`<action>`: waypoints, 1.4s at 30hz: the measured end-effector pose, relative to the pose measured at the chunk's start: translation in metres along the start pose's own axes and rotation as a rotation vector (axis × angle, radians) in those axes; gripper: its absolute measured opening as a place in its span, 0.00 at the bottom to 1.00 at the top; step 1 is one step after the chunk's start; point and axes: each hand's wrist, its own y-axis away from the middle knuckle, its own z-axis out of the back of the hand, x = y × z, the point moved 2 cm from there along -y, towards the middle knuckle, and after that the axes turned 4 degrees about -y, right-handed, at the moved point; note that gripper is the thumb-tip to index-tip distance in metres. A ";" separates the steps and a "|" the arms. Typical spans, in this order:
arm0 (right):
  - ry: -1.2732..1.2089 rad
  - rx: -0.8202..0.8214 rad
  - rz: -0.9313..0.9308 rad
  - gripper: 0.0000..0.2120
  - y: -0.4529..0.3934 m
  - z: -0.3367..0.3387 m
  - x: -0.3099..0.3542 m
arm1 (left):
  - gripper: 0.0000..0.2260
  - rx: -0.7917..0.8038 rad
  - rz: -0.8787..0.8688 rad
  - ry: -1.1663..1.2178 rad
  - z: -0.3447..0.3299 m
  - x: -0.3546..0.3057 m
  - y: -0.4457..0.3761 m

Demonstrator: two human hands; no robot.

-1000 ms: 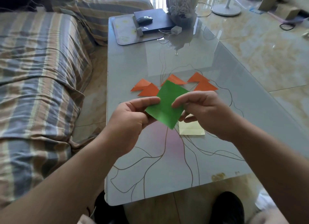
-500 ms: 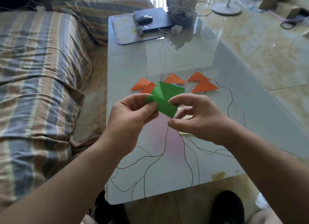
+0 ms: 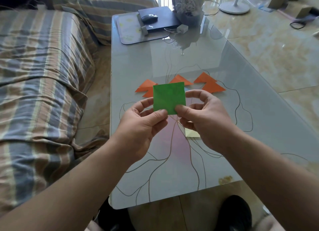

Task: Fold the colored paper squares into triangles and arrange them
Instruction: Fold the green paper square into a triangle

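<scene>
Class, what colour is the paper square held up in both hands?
Green: the green paper square, seen in the head view, pinched by the left hand and right hand.

I find the table (image 3: 241,110) bare in a broad band between the orange triangles (image 3: 211,86) and the far clutter, and again along the near edge. Obstacles at the far end: a dark laptop (image 3: 160,18) carrying a mouse (image 3: 149,17), a mat (image 3: 131,29) to its left, a white adapter (image 3: 182,28) and a wrapped bouquet (image 3: 188,3). The green square (image 3: 169,98) is held up in front of the triangles, hiding part of the row. A yellow sheet (image 3: 190,133) lies flat at centre right. The striped sofa (image 3: 43,75) closes the left side beyond a narrow floor gap.
</scene>
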 end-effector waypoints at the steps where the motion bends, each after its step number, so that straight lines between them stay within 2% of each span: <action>1: -0.027 0.008 -0.020 0.19 0.000 -0.001 -0.001 | 0.17 -0.001 0.020 0.025 -0.001 0.001 0.000; 6: -0.107 0.032 -0.056 0.16 0.003 -0.006 -0.001 | 0.16 0.068 0.103 0.045 -0.004 0.008 0.001; 12: -0.097 0.069 -0.108 0.16 0.007 -0.011 -0.004 | 0.15 0.022 0.093 -0.048 -0.005 0.012 0.000; 17: -0.118 0.005 -0.128 0.16 0.004 -0.009 -0.002 | 0.07 -0.007 0.087 -0.063 0.001 0.004 -0.004; 21: 0.054 -0.008 -0.047 0.26 -0.004 0.001 0.002 | 0.09 -0.042 -0.013 -0.295 0.008 -0.004 -0.008; 24: 0.241 0.065 0.050 0.32 -0.007 0.012 0.011 | 0.11 -0.018 -0.039 -0.383 0.008 -0.010 -0.006; 27: 0.351 0.094 0.098 0.29 -0.007 0.016 0.013 | 0.14 0.034 -0.043 -0.426 0.008 -0.012 -0.004; 32: 0.387 0.121 0.116 0.23 -0.005 0.009 0.007 | 0.26 0.137 -0.222 -0.824 0.014 -0.010 0.000; 34: 0.420 0.182 0.067 0.21 -0.004 0.007 0.007 | 0.27 0.201 -0.217 -0.814 0.011 -0.008 0.002; 37: 0.301 0.290 -0.022 0.14 0.000 0.003 0.002 | 0.22 0.219 -0.187 -0.710 0.009 -0.007 0.002; 42: 0.097 0.116 0.021 0.09 -0.004 0.006 0.005 | 0.11 0.180 -0.071 -0.449 0.011 -0.008 -0.003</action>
